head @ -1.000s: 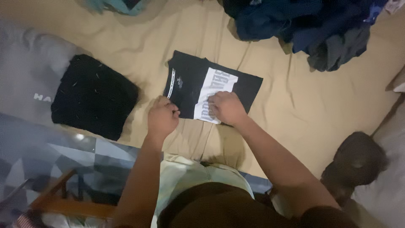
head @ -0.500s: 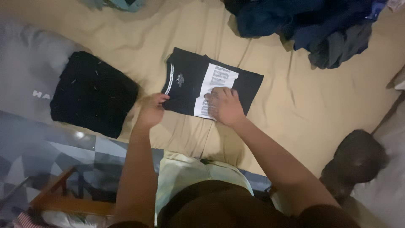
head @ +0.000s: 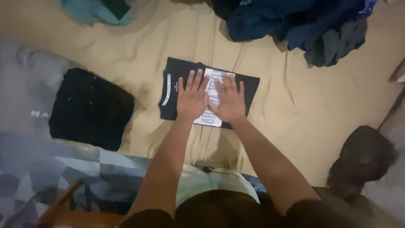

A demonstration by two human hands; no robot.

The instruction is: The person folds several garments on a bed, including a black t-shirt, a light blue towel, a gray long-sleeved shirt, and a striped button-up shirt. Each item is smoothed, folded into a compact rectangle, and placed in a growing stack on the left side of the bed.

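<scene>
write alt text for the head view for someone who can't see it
Both hands, left hand and right hand, lie flat side by side on a folded black shirt with a white panel, on a tan sheet. A second folded black garment lies to the left, and a pile of dark clothes sits at the top.

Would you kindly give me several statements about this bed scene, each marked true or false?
1. Both hands, left hand and right hand, lie flat on the folded shirt. True.
2. The shirt is plain red. False: it is black with a white panel.
3. A second folded black garment lies to the left. True.
4. The clothes pile sits between the hands. False: it lies at the top right of the tan sheet.
</scene>
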